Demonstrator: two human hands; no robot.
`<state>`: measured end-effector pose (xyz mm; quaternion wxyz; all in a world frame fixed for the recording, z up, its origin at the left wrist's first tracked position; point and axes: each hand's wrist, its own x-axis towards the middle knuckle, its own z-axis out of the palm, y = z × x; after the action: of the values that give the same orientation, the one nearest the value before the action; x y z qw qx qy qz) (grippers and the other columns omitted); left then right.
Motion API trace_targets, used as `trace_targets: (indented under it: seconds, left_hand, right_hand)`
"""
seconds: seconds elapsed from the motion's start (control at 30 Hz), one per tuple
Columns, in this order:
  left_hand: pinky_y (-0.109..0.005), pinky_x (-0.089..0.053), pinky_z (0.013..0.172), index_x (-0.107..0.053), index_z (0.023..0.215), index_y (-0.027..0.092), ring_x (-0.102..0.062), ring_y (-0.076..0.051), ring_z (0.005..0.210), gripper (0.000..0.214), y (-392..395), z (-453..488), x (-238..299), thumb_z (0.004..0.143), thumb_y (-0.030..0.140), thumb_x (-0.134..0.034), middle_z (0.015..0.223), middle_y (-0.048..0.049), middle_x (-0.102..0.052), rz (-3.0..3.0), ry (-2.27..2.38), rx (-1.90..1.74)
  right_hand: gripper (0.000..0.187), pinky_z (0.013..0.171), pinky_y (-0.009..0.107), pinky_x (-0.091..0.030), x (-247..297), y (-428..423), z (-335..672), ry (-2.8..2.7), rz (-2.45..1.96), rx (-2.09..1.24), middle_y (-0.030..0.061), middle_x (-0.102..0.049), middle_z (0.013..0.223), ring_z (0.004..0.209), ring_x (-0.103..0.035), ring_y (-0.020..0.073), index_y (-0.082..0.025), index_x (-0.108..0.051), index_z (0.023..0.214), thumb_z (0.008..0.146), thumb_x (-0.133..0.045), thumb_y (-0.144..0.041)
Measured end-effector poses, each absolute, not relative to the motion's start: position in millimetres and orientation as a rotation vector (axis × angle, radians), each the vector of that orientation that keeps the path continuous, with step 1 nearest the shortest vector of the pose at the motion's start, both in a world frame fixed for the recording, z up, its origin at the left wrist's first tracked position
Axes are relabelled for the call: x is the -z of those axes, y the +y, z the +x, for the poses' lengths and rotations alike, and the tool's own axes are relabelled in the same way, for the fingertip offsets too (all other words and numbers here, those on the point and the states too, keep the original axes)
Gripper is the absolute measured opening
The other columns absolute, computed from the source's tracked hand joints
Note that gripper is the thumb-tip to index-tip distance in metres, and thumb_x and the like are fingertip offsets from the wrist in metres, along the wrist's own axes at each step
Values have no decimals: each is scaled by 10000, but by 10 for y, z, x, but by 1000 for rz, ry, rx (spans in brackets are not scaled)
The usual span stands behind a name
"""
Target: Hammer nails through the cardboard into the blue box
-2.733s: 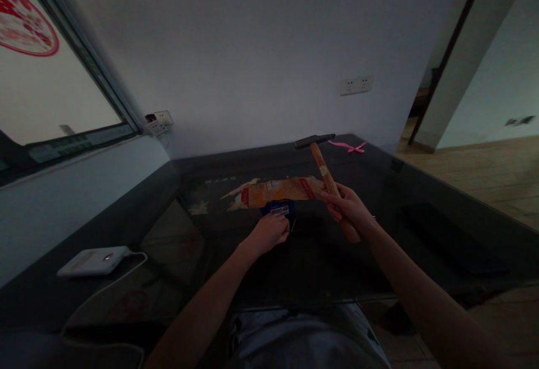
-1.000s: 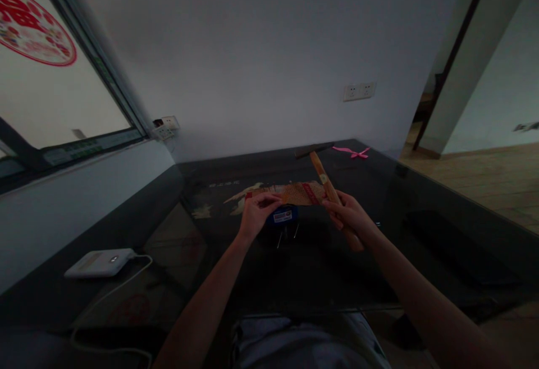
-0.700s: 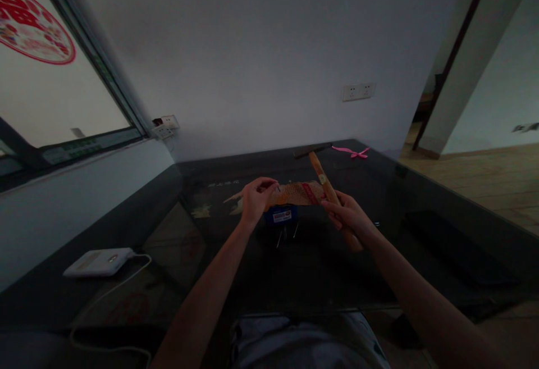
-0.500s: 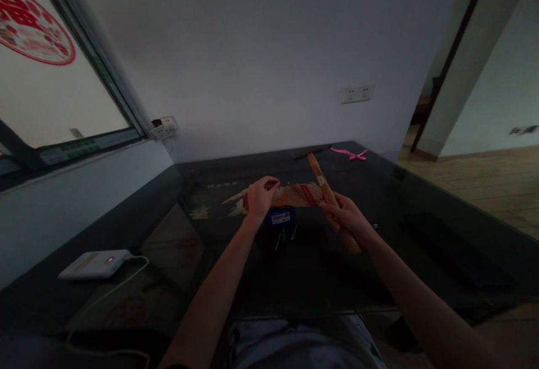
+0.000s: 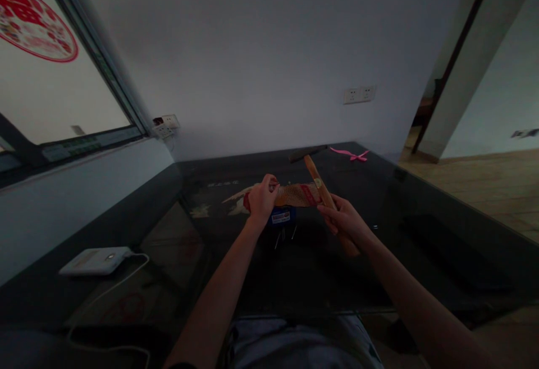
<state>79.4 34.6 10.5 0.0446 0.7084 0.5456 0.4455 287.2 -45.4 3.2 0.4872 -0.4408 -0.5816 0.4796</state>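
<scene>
My right hand (image 5: 343, 220) grips the wooden handle of a hammer (image 5: 316, 174), its dark head raised over the far part of the dark glass table (image 5: 320, 268). My left hand (image 5: 261, 199) is closed in a pinch over the left end of a flat orange and red board (image 5: 297, 195); what it pinches is too small to make out. A small blue box (image 5: 281, 216) sits just in front of the board, and a few loose nails (image 5: 278, 238) lie on the glass near it.
A white device (image 5: 93, 260) with a cable lies on the ledge at the left. A pink ribbon (image 5: 352, 154) rests at the table's far right corner. Wall sockets (image 5: 359, 94) are on the back wall; a doorway opens at the right.
My left hand rose from beside the blue box to the board's left end, closed in a pinch. The hammer stayed raised, tipping slightly lower and left.
</scene>
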Motion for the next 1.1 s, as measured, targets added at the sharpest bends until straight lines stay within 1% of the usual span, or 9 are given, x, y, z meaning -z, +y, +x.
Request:
trace_targets:
  seconds: [0.13, 0.23, 0.3, 0.37, 0.5, 0.67, 0.87, 1.1]
  left_hand:
    - [-243, -462, 718, -612, 963, 216, -639, -143, 756, 176, 408, 771, -81, 787, 224, -606, 862, -10, -694, 2168, 1536, -1467]
    - [-273, -460, 769, -648, 910, 190, -628, -159, 801, 146, 505, 728, -129, 770, 219, -622, 852, -29, -692, 2203, 1453, -1531]
    - [-305, -449, 819, -666, 855, 192, -618, -176, 846, 112, 582, 688, -186, 747, 207, -642, 849, -30, -692, 2266, 1425, -1494]
    - [-316, -445, 836, -669, 824, 194, -617, -180, 854, 98, 659, 642, -233, 727, 194, -655, 842, -25, -692, 2323, 1361, -1420]
    - [-276, -484, 749, -651, 821, 162, -636, -157, 770, 117, 776, 564, -220, 706, 182, -655, 817, -32, -682, 2261, 1172, -1346]
    - [-254, -510, 669, -630, 804, 143, -640, -148, 715, 124, 801, 557, -109, 684, 169, -649, 764, -38, -668, 2096, 1129, -1353]
    - [-254, -521, 648, -604, 778, 141, -637, -140, 672, 116, 807, 593, -51, 680, 183, -650, 732, -31, -646, 2004, 1061, -1394]
    - [-254, -521, 644, -585, 767, 140, -638, -141, 674, 131, 846, 584, -16, 678, 201, -658, 727, -25, -632, 1954, 1029, -1434]
  right_hand:
    - [380, 289, 191, -279, -48, -477, 2845, -1426, -1076, -1159, -116, -412, 467, 280, -355, 54, -167, -457, 999, 717, -598, -380]
    - [387, 288, 190, -279, -54, -478, 2834, -1438, -1103, -1148, -117, -403, 455, 279, -357, 58, -160, -463, 1012, 716, -592, -373]
    - [407, 291, 192, -280, -49, -471, 2834, -1440, -1118, -1146, -120, -400, 429, 277, -362, 67, -156, -457, 1042, 718, -584, -368]
    - [416, 294, 194, -279, -38, -460, 2840, -1443, -1119, -1142, -121, -401, 410, 275, -361, 72, -153, -453, 1057, 723, -578, -366]
    - [372, 293, 196, -275, -14, -442, 2849, -1433, -1107, -1140, -118, -402, 418, 273, -358, 69, -161, -465, 999, 720, -584, -377]
    - [346, 299, 195, -278, -28, -456, 2837, -1413, -1117, -1139, -116, -403, 429, 279, -360, 66, -167, -458, 959, 714, -587, -375]
    - [373, 301, 196, -285, -34, -463, 2838, -1429, -1109, -1143, -112, -415, 424, 281, -356, 68, -159, -459, 988, 713, -589, -374]
    - [343, 302, 188, -272, 44, -431, 2846, -1451, -1109, -1137, -109, -429, 408, 277, -359, 68, -161, -465, 969, 727, -576, -378]
